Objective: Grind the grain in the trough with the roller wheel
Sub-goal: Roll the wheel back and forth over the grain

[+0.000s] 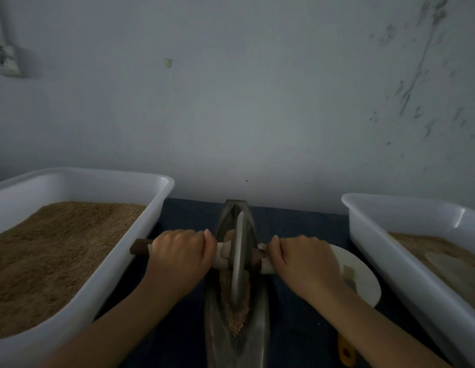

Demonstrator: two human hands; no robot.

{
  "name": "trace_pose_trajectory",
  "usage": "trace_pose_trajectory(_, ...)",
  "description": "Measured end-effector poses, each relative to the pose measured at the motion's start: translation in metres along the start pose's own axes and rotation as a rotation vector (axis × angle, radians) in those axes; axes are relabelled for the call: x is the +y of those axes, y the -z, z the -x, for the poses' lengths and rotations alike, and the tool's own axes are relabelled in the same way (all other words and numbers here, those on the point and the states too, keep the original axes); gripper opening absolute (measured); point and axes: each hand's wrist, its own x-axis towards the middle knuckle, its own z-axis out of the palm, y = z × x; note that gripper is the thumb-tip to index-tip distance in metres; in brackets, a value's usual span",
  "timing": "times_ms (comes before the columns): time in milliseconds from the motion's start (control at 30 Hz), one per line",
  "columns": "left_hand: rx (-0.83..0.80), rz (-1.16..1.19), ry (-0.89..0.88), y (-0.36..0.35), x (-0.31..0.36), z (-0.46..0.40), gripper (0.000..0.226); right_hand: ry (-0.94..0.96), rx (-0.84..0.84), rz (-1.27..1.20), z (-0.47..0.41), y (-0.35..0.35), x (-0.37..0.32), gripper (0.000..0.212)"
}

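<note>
Grinding set-up seen from the head camera, lower centre of the frame. Roller wheel point(238, 257), a thin metal disc, stands on edge in the trough point(257, 333), a narrow boat-shaped metal vessel whose long axis runs from the bottom edge of the frame up toward the wall. Axle handle point(140, 247) passes through the wheel's hub and lies left to right, at right angles to the trough's long axis. Left hand point(179, 254) grips the handle on the left of the wheel, fingers curled over the top; its dark end projects beyond the knuckles. Right hand point(301, 257) grips the handle on the right in the same way. Both hands sit just beside the disc, at about the same height in the frame, so neither is plainly nearer the wheel. Grain point(237, 318) lies along the trough floor, under and on both sides of the disc, most of it visible below the wheel in the frame, toward the person. The wheel sits nearer the upper, wall end of the grain bed, so the longer untrodden run appears to lie toward the bottom of the frame; the next stroke probably calls for an even pull along the trough's axis, both hands level to keep the disc upright. Left tub point(162, 205) and right tub point(363, 221), white, flank the trough and hold brown granular material; a white plate point(363, 282) lies beneath the right forearm.
</note>
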Motion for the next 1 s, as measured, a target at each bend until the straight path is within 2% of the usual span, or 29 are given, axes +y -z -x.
trace_pose_trajectory(233,-0.02,-0.001,-0.009,0.007,0.008,0.003,0.044,-0.013,-0.037,-0.042,0.011,0.003,-0.001,0.05)
trace_pose_trajectory(367,-0.177,-0.262,-0.132,-0.003,0.0,-0.011,0.056,-0.069,0.036,-0.01,-0.011,-0.01,-0.002,0.053)
trace_pose_trajectory(467,-0.196,-0.416,-0.196,-0.013,-0.007,-0.025,0.024,-0.107,0.096,-0.012,-0.03,-0.02,-0.002,0.052)
trace_pose_trajectory(500,-0.212,-0.461,-0.198,-0.018,-0.009,-0.031,0.026,-0.112,0.103,-0.017,-0.037,-0.023,-0.004,0.052)
trace_pose_trajectory(567,-0.325,-0.534,-0.181,-0.026,-0.012,-0.04,0.055,-0.097,0.107,-0.008,-0.047,-0.028,-0.008,0.051)
trace_pose_trajectory(733,-0.347,-0.591,-0.183,-0.035,-0.02,-0.035,0.055,-0.024,0.116,-0.019,-0.046,-0.028,-0.014,0.048)
trace_pose_trajectory(800,-0.329,-0.507,-0.137,-0.03,-0.016,-0.028,0.041,-0.005,0.096,-0.003,-0.036,-0.025,-0.013,0.047)
trace_pose_trajectory(867,-0.231,-0.346,-0.025,-0.018,-0.007,-0.021,0.021,-0.006,0.07,-0.02,-0.023,-0.019,-0.012,0.048)
trace_pose_trajectory(933,-0.129,-0.181,0.051,-0.007,0.001,-0.011,0.035,-0.007,0.051,-0.045,-0.009,-0.012,-0.014,0.049)
trace_pose_trajectory(1000,-0.038,-0.07,0.017,0.003,0.005,-0.002,0.042,-0.005,0.041,-0.062,0.003,-0.006,-0.017,0.048)
